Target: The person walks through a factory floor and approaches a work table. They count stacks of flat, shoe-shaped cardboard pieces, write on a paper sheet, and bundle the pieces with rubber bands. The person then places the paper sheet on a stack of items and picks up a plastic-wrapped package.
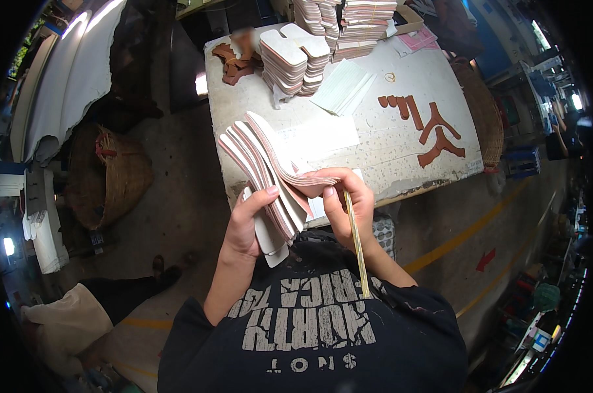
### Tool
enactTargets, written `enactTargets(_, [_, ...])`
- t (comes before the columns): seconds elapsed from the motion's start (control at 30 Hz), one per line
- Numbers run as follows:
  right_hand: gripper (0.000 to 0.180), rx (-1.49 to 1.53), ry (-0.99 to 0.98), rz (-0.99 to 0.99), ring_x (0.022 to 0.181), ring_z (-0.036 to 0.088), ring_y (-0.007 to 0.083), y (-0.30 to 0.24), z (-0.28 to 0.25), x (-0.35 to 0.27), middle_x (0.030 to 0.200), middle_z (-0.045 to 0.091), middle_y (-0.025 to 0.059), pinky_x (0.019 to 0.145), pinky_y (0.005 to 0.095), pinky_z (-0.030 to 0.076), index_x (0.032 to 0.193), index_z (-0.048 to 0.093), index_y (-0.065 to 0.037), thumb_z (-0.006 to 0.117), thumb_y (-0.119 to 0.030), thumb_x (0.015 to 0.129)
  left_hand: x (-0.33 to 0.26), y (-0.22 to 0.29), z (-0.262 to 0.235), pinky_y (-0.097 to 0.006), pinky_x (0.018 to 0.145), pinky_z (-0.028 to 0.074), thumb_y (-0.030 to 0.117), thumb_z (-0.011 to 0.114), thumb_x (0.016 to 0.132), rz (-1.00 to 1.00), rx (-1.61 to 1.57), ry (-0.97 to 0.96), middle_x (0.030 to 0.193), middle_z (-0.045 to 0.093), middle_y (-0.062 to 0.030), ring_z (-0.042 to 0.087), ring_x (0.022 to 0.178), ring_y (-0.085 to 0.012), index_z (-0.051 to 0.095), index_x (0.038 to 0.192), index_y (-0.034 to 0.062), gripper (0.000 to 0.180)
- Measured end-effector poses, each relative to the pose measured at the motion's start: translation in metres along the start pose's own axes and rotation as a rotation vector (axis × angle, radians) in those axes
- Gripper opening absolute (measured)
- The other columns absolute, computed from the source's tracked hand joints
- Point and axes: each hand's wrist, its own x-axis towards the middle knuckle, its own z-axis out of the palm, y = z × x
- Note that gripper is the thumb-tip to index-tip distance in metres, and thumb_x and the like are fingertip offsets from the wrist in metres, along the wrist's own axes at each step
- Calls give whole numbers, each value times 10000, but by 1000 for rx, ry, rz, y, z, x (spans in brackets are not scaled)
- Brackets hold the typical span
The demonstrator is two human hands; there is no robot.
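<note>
My left hand (245,224) is closed round a thick stack of flat cut pieces (260,167), white on one face and pinkish brown on the other. The stack stands tilted above the table's near edge, its layers fanned apart. With thumb and fingers, my right hand (349,204) pinches the ends of several pieces and bends them over to the right. A thin pencil-like stick (357,242) with gold and pale stripes is also held in that hand, pointing down towards my dark shirt. The lower ends of the stack partly hide my left fingers.
On the white table (401,157) stand a stack of notched white pieces (290,56) and taller stacks (362,26) behind. Brown cut pieces (440,134) lie to the right, brown scraps (234,65) far left, pale green sheets (345,85) between. A wicker basket (116,173) stands left.
</note>
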Motion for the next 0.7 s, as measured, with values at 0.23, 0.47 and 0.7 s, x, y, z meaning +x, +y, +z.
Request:
enactTargets(0.23, [424,56,-186,9,1294,660,300,-7,-5,3,1363,659,272,1149,437,507,1371,536,121,497,-12,970,-3,2,10,-356,1007,576,82,611,958,137,119,31,1268,697,-178,711,1130,-233,562,1421,-92,496])
enactTargets(0.47, [485,131,-218,128,1391,602,338,-21,-3,5,1431,616,286,1236,495,445,1405,503,113,612,-80,974,-8,7,9,-373,1056,546,61,642,936,202,249,18,1294,692,-179,698,1170,-242,542,1443,-95,540])
enactTargets(0.7, [467,68,-203,197,1361,625,298,-29,-1,6,1402,645,238,1201,458,491,1401,531,69,662,5,957,-12,10,8,-345,1044,531,58,693,917,240,361,23,1269,708,-155,695,1153,-206,554,1419,-73,536])
